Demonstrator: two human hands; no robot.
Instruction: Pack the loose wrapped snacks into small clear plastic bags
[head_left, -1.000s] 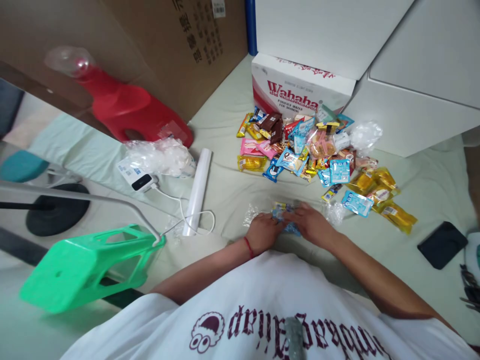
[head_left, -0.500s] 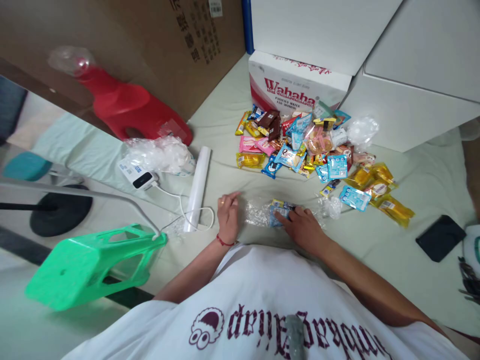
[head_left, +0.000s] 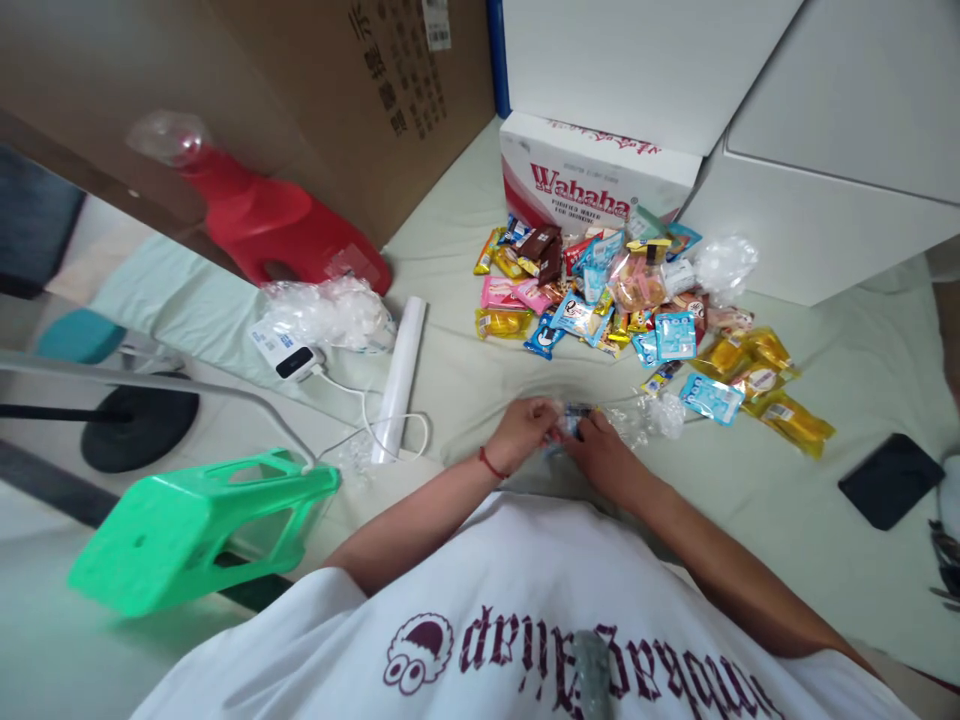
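Both hands, left hand [head_left: 523, 432] and right hand [head_left: 604, 455], pinch a clear bag [head_left: 600, 420] of snacks on the sheet [head_left: 750, 480] near its front edge, below the snack pile [head_left: 630, 295]; it looks light, soft and slippery, best gripped at its gathered mouth.

Pale green sheet [head_left: 465, 370]: snack pile [head_left: 637, 300], plastic roll [head_left: 401, 375], Wahaha box [head_left: 592, 180], phone [head_left: 892, 480].
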